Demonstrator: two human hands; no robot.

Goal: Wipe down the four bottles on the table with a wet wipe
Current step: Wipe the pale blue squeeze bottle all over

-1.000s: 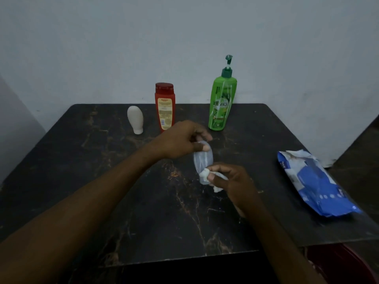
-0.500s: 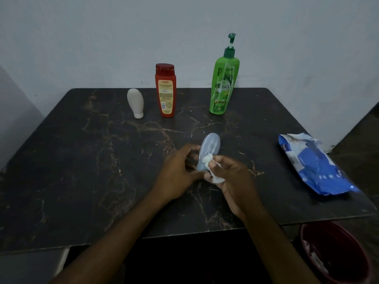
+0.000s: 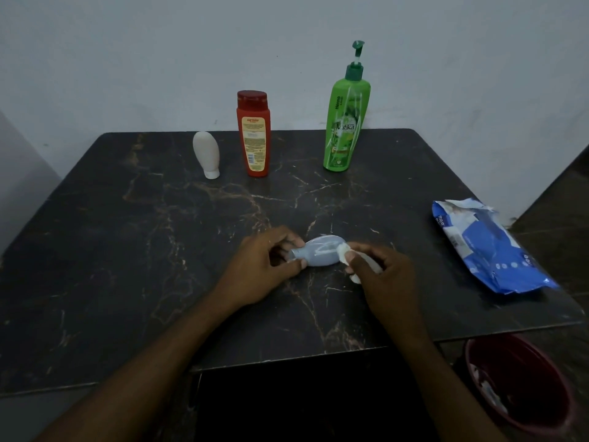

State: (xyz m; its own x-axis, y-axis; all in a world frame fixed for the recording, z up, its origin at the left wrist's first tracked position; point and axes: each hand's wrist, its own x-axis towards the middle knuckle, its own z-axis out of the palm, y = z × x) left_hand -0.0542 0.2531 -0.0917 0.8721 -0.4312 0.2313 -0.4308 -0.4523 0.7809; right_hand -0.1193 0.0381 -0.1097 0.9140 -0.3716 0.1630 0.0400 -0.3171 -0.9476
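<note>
Left hand (image 3: 261, 266) pinches the cap end of the small pale blue plastic bottle (image 3: 318, 255), lying sideways just above the dark marbled tabletop (image 3: 127, 250); right hand (image 3: 382, 272) grips a crumpled white wet wipe (image 3: 345, 252) against its rounded end. At the back stand a white tube bottle (image 3: 207, 156), red bottle (image 3: 254, 134) and green pump bottle (image 3: 345, 122).

Dim, cool, even light with no visible source. The pale wall (image 3: 159, 59) behind the table (image 3: 127, 250) reads brightest, and the dark tabletop carries only a faint sheen. Thin glare streaks mark the green bottle (image 3: 345, 122). Below the table's near edge, the forearms (image 3: 143, 378) and bucket (image 3: 526, 393) sink into soft, murky shadow. The table's edges bow with wide-angle distortion.
</note>
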